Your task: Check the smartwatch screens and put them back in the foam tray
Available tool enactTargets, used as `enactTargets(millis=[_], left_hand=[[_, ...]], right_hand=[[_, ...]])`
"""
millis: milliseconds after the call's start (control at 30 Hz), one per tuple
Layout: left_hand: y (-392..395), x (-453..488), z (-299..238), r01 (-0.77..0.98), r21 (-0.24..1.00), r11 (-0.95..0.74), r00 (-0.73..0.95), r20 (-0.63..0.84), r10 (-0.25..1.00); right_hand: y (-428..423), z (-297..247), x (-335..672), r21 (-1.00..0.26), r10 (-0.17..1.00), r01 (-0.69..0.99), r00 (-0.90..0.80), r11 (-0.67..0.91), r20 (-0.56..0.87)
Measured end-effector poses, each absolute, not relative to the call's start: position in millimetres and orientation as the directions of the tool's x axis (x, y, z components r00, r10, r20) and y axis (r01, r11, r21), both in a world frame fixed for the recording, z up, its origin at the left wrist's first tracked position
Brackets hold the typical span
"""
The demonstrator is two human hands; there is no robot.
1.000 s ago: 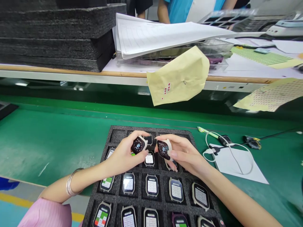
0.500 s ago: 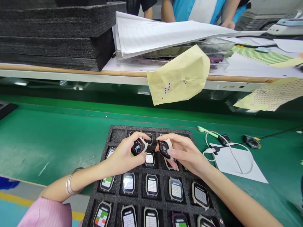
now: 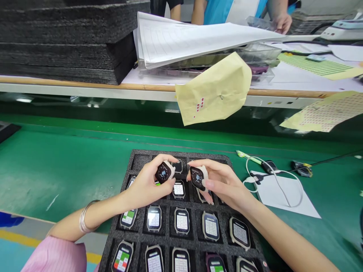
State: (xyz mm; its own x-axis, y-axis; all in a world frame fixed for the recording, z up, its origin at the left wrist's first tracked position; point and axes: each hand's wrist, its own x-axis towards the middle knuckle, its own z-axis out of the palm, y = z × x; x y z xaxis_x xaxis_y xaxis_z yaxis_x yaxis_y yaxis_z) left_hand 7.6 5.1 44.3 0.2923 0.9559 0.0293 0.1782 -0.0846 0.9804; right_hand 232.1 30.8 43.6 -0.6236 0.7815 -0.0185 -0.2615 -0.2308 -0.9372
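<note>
My left hand (image 3: 151, 179) grips a strapless smartwatch (image 3: 163, 172) between thumb and fingers; its dark screen shows a watch face. In my right hand (image 3: 219, 179) is a second smartwatch (image 3: 197, 176) with a light case and a similar lit face. Both are raised above a black foam tray (image 3: 168, 238). Its pockets hold several more watches, among them one with a white grid on its screen (image 3: 182, 221) and one with a red and green grid (image 3: 123, 257). My hands partly cover the upper rows.
Right of the tray lie a white cable (image 3: 286, 189), a sheet of paper (image 3: 283, 194) and a green pen (image 3: 248, 156) on the green table (image 3: 56, 162). A shelf beyond carries stacked black foam (image 3: 62, 45) and papers (image 3: 198, 41). A person's hand (image 3: 283, 22) shows behind.
The watch in my left hand has turned slightly and shifted a little left. My right hand has hardly moved. The person behind has raised a hand holding something clear.
</note>
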Motion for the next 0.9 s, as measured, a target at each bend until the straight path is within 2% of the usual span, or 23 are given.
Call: enactTargets(millis=[500,900], left_hand=[[6.9,7.2,43.1,0.266,0.960,-0.091,0.300,0.008,0.954],[8.6,7.4,40.7,0.225,0.967,-0.117,0.281,0.051,0.958]], right_hand=[[33.9,42.0,231.5,-0.935,0.807,-0.264,-0.590,-0.236,-0.037],[34.2,40.3,232.3,-0.943,0.817,-0.260,-0.576,-0.208,-0.022]])
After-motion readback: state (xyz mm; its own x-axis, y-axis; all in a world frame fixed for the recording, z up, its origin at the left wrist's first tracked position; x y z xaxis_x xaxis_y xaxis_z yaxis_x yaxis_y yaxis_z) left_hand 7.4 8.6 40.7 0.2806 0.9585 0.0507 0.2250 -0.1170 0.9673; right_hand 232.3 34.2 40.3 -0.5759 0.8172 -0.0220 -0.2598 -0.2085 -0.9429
